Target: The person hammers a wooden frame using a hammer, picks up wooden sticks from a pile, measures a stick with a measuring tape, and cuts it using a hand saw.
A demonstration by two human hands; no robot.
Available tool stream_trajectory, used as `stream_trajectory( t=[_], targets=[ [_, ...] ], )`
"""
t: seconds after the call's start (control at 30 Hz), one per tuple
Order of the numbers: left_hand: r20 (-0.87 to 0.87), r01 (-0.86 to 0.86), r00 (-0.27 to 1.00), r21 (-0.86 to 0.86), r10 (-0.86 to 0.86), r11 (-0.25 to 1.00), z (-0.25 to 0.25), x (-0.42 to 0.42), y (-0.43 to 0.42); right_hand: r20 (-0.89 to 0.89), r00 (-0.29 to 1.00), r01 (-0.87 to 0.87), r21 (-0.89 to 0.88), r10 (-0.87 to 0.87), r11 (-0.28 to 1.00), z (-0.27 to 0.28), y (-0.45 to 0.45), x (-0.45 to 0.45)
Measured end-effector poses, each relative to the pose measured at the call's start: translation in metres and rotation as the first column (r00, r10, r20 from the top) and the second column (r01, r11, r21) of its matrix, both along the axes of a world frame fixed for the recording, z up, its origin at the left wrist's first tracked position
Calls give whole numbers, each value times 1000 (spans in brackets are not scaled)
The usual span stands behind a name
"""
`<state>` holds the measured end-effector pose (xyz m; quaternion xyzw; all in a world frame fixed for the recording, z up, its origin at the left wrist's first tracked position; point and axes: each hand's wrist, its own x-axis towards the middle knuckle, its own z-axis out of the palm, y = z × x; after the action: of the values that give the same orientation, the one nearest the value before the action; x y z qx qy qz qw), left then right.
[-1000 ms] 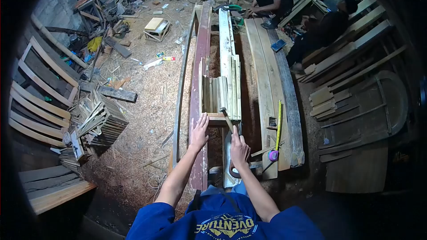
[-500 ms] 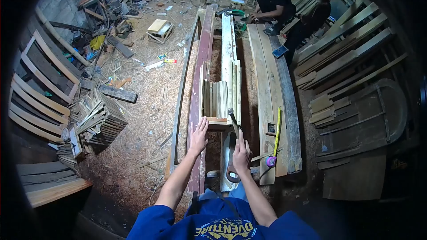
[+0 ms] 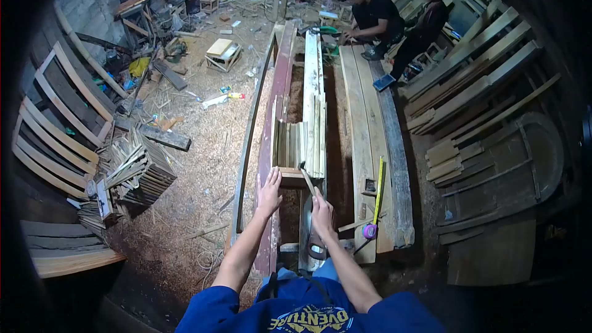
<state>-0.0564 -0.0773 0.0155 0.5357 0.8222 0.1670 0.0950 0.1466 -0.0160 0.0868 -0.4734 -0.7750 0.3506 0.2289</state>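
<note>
My right hand (image 3: 322,214) is closed around the handle of a hammer (image 3: 310,182). The hammer's head is at the right end of a reddish-brown wooden crosspiece (image 3: 290,173); whether it touches cannot be told. My left hand (image 3: 269,194) lies with its fingers stretched out against the left end of that crosspiece. Behind the crosspiece, grooved wooden slats (image 3: 293,139) form a trough-like assembly across two long beams. Below my right hand is a handsaw (image 3: 317,248), its handle toward me and its blade partly hidden.
Right of the beams are long planks (image 3: 364,123) carrying a purple tape measure (image 3: 370,231) with its yellow blade out. Two people (image 3: 377,21) are at the planks' far end. Stacked slats (image 3: 142,166) and curved frames (image 3: 55,142) stand left; boards (image 3: 475,92) lean right.
The hammer head has come down and left onto or near the crosspiece's right end. My left hand stays at the left end. The whole view has shifted slightly.
</note>
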Motion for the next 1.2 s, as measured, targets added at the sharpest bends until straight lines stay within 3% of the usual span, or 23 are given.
stream_trajectory(
  t=[0.07, 0.17, 0.23, 0.3, 0.33, 0.43, 0.5, 0.57, 0.63, 0.7, 0.77, 0.83, 0.97, 1.0, 1.03, 1.1, 1.13, 1.17, 1.2],
  targets=[
    [3, -12, 1000, 39, 12, 999, -20, -3, 5, -225, 974, 36, 294, 32, 955, 28, -12, -12],
    [125, -17, 992, 99, 4, 995, -3, 8, 5, -231, 970, 157, 384, -70, 910, 10, -15, -6],
    [59, 64, 996, 133, -72, 989, -1, 13, 9, 73, 996, 48, 62, -52, 997, -19, -1, 10],
    [75, 21, 997, 54, -25, 998, -8, 20, 14, -66, 995, 80, 110, -73, 991, -23, 9, 13],
    [63, 11, 998, 45, -13, 999, -9, 18, 19, -172, 982, 112, 234, -72, 966, -19, 12, 8],
    [34, 37, 999, 23, -38, 999, -5, 16, 14, -266, 960, 164, 289, -85, 943, 28, 3, 2],
    [8, 76, 997, 15, -76, 997, 4, 17, 4, -234, 965, 190, 292, -122, 938, -4, -4, 11],
    [-15, 85, 996, -15, -85, 996, 9, 16, 7, 160, 987, 14, -37, -8, 999, -26, 8, 21],
    [-16, 63, 998, 25, -63, 998, 5, 16, 13, 103, 994, 19, 79, -27, 997, -2, 21, 11],
    [8, 39, 999, -14, -39, 999, 1, 18, 11, -228, 972, 122, 299, -53, 947, 24, 17, 2],
    [-8, 46, 999, 9, -46, 999, -2, 18, 8, -224, 972, 136, 320, -64, 938, 23, 10, 7],
    [-33, 65, 997, 42, -63, 997, -5, 18, 7, 22, 998, 48, 137, -51, 989, 0, 0, 15],
    [-48, 39, 998, -2, -39, 999, -4, 16, 15, -22, 1000, 9, 113, -6, 994, -5, 3, 11],
    [-25, 43, 999, -31, -43, 999, -4, 17, 11, -131, 991, 16, 225, 14, 974, 16, 0, 6],
    [-19, 42, 999, -37, -43, 998, -4, 20, 8, -125, 992, 14, 219, 14, 976, 14, -6, 7],
    [-50, 44, 998, -23, -45, 999, -1, 20, 7, -36, 994, 108, 172, -103, 979, 12, -14, 6],
    [-117, 43, 993, 86, -33, 995, -21, 19, 7, -32, 995, 95, 248, -89, 964, -10, -15, 9],
    [-120, 47, 992, 89, -36, 995, -18, 20, 8, 78, 996, 35, 152, -48, 988, -38, -8, 15],
    [-90, 26, 996, 53, -21, 998, -13, 22, 10, 135, 990, 11, 140, -30, 990, -33, -5, 17]
  ],
)
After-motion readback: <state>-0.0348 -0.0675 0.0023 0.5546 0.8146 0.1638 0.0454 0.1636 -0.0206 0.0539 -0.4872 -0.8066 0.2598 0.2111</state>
